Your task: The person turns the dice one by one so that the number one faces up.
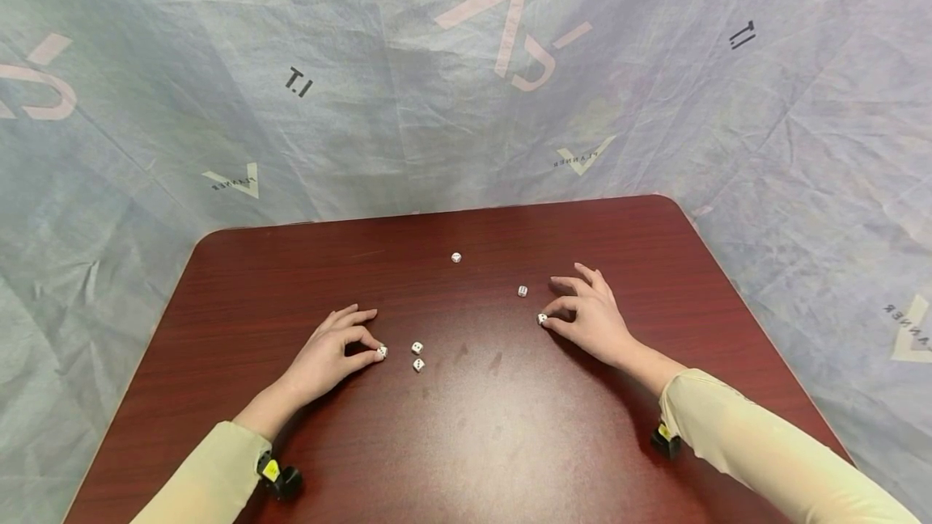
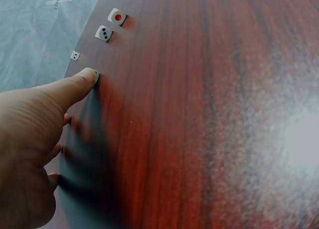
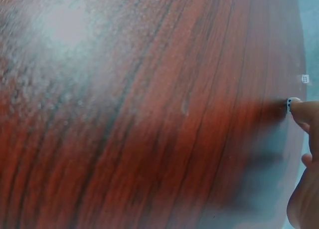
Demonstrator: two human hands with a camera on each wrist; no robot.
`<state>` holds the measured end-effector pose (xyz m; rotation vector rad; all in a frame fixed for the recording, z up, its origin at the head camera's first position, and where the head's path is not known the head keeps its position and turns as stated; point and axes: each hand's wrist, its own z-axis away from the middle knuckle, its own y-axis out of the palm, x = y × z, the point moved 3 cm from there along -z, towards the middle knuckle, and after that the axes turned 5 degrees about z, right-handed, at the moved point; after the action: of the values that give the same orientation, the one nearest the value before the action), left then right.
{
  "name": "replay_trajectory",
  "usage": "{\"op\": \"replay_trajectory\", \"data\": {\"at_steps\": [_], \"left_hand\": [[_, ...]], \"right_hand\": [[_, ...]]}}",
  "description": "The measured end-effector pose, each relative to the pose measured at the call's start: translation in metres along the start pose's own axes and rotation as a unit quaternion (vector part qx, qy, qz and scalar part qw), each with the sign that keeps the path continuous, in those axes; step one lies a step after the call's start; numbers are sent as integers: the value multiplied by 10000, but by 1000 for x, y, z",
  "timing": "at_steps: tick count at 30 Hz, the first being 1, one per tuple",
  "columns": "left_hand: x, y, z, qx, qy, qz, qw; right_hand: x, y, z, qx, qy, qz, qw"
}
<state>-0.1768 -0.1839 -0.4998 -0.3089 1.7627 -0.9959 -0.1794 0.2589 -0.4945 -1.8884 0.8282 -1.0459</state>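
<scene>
Between thumb and index finger my left hand (image 1: 329, 352) pinches a white die (image 1: 382, 352) at the left of the table. Just right of it lie two more white dice, an upper die (image 1: 417, 348) and a lower die (image 1: 418, 365), slightly apart. On the right side, my right hand (image 1: 593, 322) pinches another die (image 1: 542, 319) by thumb and index finger, its other fingers spread. In the left wrist view the thumb (image 2: 75, 89) mostly covers the held die. The right wrist view shows the dotted side of the right hand's die (image 3: 289, 105).
One die (image 1: 523, 291) lies just beyond the right hand, and another die (image 1: 456, 257) lies near the far edge. The dark red wooden table (image 1: 466, 443) has rounded far corners. Behind it hangs a grey printed cloth (image 1: 408, 128).
</scene>
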Motion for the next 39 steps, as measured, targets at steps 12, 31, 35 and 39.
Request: {"op": "replay_trajectory", "data": {"at_steps": [12,31,35,39], "left_hand": [[0,1,0,-17,7,-25,10000],[2,0,0,24,-84,14,10000],[1,0,0,29,-112,9,9999],[0,0,1,56,-164,19,9998]], "right_hand": [[-2,-4,-1,109,808,-851,9930],[1,6,4,-139,1281,-1839,9745],[2,10,6,-9,1305,-1722,9764],[3,12,7,33,1293,-1542,9795]]}}
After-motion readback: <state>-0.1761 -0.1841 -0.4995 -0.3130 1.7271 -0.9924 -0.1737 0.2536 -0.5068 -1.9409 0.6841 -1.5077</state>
